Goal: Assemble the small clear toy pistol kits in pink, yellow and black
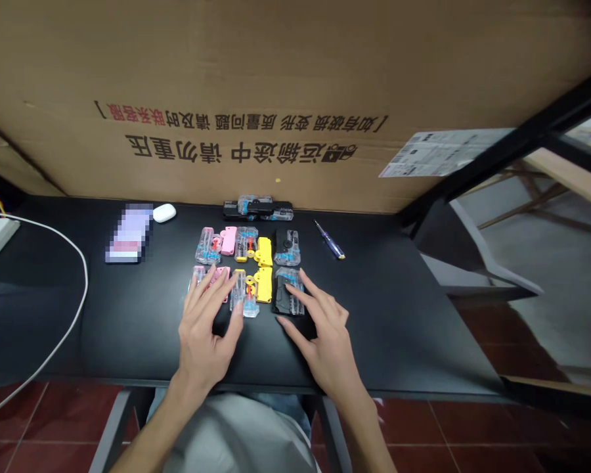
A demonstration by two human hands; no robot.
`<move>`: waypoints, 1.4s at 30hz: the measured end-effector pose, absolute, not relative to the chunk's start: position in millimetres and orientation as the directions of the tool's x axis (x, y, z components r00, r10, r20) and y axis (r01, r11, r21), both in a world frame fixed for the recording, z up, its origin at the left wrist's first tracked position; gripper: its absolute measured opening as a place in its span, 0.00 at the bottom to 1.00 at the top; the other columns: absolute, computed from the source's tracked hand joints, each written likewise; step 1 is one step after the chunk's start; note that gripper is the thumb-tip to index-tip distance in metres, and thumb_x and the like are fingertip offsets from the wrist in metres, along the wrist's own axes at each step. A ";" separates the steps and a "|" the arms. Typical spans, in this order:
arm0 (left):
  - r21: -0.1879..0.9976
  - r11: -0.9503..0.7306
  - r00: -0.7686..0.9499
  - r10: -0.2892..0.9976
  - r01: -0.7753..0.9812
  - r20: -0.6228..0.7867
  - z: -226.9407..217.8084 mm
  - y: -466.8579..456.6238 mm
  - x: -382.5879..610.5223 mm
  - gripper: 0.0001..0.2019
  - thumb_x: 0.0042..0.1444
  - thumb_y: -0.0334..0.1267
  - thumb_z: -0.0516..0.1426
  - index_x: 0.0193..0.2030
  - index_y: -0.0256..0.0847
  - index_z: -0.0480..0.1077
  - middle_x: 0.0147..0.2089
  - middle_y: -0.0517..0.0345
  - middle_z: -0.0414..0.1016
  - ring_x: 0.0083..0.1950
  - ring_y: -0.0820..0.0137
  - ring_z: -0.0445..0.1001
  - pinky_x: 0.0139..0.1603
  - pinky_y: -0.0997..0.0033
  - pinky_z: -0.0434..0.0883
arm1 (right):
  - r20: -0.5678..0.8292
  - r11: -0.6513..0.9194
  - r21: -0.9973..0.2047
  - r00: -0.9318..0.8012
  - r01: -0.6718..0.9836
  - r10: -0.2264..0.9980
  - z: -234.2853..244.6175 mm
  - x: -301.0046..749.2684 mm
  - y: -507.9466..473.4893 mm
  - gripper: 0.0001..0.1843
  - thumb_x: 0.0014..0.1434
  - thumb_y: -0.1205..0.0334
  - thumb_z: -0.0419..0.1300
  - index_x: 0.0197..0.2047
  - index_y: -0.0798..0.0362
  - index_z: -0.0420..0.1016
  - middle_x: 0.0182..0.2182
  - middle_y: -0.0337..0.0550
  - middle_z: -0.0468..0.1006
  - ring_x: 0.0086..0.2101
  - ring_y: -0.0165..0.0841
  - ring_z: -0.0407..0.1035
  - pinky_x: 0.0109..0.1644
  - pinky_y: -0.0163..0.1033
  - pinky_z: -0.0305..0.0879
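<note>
Two rows of small clear plastic cases with coloured parts lie on the black table. My left hand (205, 328) is palm down with its fingers spread over the front pink-and-clear case (222, 276), hiding much of it; the thumb reaches the front yellow-and-clear case (251, 307). With fingers apart, my right hand (328, 335) rests at the right and front edges of the front black-and-clear case (286, 299). Behind these lie another pink case (207, 244), a yellow case (247, 242) and a black case (287, 244). Neither hand grips anything visibly.
More black and clear cases (259, 209) are stacked by the cardboard wall (256, 79). A blue-handled screwdriver (331, 242) lies to the right. On the left are a blurred phone (131, 230), a white rounded case (164, 213) and a white cable (85, 276).
</note>
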State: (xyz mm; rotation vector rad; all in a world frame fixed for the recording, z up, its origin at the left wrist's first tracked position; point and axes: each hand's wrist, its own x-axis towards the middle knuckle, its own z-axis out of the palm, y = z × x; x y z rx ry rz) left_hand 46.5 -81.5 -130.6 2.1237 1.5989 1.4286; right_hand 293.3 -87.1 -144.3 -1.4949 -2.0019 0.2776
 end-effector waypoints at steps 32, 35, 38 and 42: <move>0.596 -0.442 -0.031 0.786 0.671 0.617 -131.4 -82.4 45.2 0.24 0.75 0.34 0.64 0.75 0.48 0.77 0.71 0.48 0.86 0.78 0.52 0.80 0.84 0.26 0.67 | 0.460 0.306 -0.525 -0.037 0.794 0.887 -134.2 287.7 -92.2 0.28 0.77 0.49 0.69 0.76 0.41 0.71 0.72 0.53 0.81 0.66 0.54 0.77 0.68 0.59 0.66; 0.596 -0.444 -0.032 0.784 0.669 0.620 -132.2 -82.3 45.3 0.22 0.75 0.34 0.64 0.73 0.47 0.78 0.71 0.47 0.86 0.77 0.51 0.80 0.83 0.25 0.68 | 0.467 0.310 -0.508 -0.045 0.804 0.883 -134.8 286.3 -92.2 0.29 0.78 0.51 0.68 0.76 0.41 0.70 0.71 0.53 0.82 0.65 0.53 0.78 0.67 0.59 0.66; 0.596 -0.449 -0.039 0.777 0.666 0.629 -132.5 -82.1 45.8 0.22 0.75 0.34 0.64 0.72 0.48 0.79 0.70 0.47 0.86 0.77 0.51 0.81 0.83 0.24 0.69 | 0.483 0.317 -0.491 -0.049 0.812 0.874 -136.5 285.1 -91.8 0.29 0.78 0.53 0.68 0.77 0.42 0.69 0.70 0.53 0.83 0.64 0.53 0.78 0.67 0.59 0.66; 0.600 -0.453 -0.046 0.773 0.659 0.633 -131.7 -82.0 46.5 0.22 0.75 0.33 0.64 0.72 0.48 0.80 0.70 0.48 0.87 0.76 0.51 0.81 0.83 0.25 0.69 | 0.486 0.317 -0.497 -0.044 0.808 0.873 -136.1 284.9 -91.6 0.29 0.78 0.54 0.68 0.77 0.41 0.70 0.69 0.52 0.83 0.63 0.53 0.77 0.66 0.59 0.66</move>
